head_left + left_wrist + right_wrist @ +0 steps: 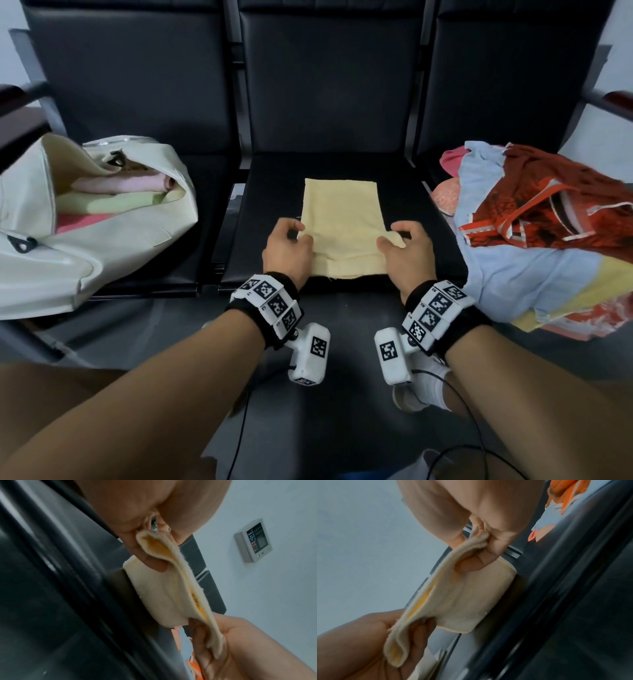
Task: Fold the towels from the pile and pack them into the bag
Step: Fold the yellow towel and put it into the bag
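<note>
A pale yellow towel (342, 219) lies folded into a long strip on the middle black seat (411, 205). My left hand (289, 245) pinches its near left corner and my right hand (402, 246) pinches its near right corner, lifting the near end off the seat. Both wrist views show the yellow towel (164, 592) (462, 595) doubled over between thumb and fingers. The cream bag (113, 222) lies open on the left seat with pink, green and red folded towels inside. The pile of towels (534, 226), blue, red and pink, lies on the right seat.
The seat backs (329, 89) rise behind the towel. Armrests stick out at the far left (20, 92) and far right (613, 99). Below the seats are a dark floor, my legs, a white shoe (424, 387) and black cables (455, 411).
</note>
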Action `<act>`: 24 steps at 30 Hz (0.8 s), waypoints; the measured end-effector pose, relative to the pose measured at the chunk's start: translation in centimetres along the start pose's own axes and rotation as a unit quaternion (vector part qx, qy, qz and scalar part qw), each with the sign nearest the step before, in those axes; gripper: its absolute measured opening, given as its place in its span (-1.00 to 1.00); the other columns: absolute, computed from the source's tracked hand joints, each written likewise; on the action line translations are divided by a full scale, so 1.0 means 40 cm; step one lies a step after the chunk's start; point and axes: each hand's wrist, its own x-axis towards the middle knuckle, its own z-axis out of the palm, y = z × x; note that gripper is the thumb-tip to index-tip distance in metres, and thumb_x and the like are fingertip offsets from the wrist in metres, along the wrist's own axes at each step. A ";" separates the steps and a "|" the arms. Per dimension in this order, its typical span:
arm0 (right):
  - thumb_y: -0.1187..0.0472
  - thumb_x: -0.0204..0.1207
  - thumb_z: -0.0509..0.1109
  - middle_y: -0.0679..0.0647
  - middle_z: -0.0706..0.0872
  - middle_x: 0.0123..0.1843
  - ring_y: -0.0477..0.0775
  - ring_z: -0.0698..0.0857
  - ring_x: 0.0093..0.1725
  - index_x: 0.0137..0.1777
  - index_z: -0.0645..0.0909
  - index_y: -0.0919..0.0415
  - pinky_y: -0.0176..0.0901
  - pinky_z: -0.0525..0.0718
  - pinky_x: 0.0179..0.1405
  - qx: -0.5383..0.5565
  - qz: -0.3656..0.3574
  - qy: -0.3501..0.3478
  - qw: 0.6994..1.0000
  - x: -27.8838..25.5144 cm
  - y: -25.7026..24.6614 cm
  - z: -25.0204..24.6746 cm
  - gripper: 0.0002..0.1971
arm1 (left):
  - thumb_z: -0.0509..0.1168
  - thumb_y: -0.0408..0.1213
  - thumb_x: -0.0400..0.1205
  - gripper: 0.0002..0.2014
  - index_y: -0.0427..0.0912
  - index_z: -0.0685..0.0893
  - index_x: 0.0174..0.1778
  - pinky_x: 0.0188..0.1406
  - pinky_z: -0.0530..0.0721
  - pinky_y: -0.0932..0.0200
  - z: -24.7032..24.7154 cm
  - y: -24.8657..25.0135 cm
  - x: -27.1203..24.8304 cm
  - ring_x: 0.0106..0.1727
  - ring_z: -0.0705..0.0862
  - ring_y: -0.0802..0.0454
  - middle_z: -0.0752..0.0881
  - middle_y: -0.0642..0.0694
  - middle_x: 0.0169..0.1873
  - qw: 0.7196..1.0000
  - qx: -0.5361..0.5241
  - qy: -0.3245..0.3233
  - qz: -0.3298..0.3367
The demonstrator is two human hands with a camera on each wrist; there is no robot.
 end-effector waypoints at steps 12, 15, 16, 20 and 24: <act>0.14 0.34 0.52 0.08 0.82 0.06 0.16 0.79 0.15 -0.14 0.78 -0.01 0.27 0.74 0.28 0.086 0.046 -0.032 0.995 0.194 -0.133 0.047 -0.90 | 0.41 -0.32 0.62 -0.81 -0.03 0.80 -0.31 0.17 0.78 -0.07 0.024 0.129 0.210 -0.05 0.75 0.02 0.79 0.02 -0.22 0.994 -0.104 -0.042 -0.005; 0.26 0.48 0.52 0.04 0.79 0.04 0.12 0.77 0.16 -0.09 0.76 0.00 0.17 0.72 0.31 0.081 0.036 -0.035 0.995 0.282 -0.174 0.072 -0.88 | 0.43 -0.33 0.61 -0.81 -0.02 0.81 -0.31 0.13 0.79 0.00 0.041 0.172 0.296 -0.05 0.76 0.05 0.80 0.05 -0.22 0.994 -0.103 -0.037 0.006; 0.28 0.51 0.51 0.03 0.79 0.06 0.09 0.75 0.19 -0.05 0.76 0.02 0.07 0.70 0.32 0.076 0.030 -0.035 0.996 0.316 -0.192 0.083 -0.87 | 0.44 -0.33 0.60 -0.82 -0.02 0.81 -0.31 0.11 0.80 -0.01 0.048 0.188 0.329 -0.08 0.77 0.05 0.80 0.05 -0.24 0.994 -0.102 -0.034 0.009; 0.27 0.52 0.49 0.04 0.78 0.10 0.06 0.75 0.18 0.02 0.73 0.00 0.05 0.70 0.34 0.063 0.018 -0.039 0.997 0.461 -0.275 0.138 -0.84 | 0.47 -0.31 0.56 -0.85 0.00 0.82 -0.31 -0.05 0.82 -0.01 0.078 0.270 0.470 -0.13 0.80 -0.04 0.82 0.00 -0.26 0.995 -0.094 -0.020 0.020; 0.33 0.56 0.43 0.05 0.75 0.16 0.05 0.73 0.18 0.12 0.71 0.03 0.04 0.68 0.36 0.064 -0.016 -0.039 0.997 0.603 -0.375 0.191 -0.78 | 0.47 -0.29 0.55 -0.84 0.02 0.82 -0.32 -0.13 0.81 0.01 0.095 0.384 0.606 -0.16 0.83 -0.13 0.82 0.00 -0.29 0.994 -0.097 -0.003 0.057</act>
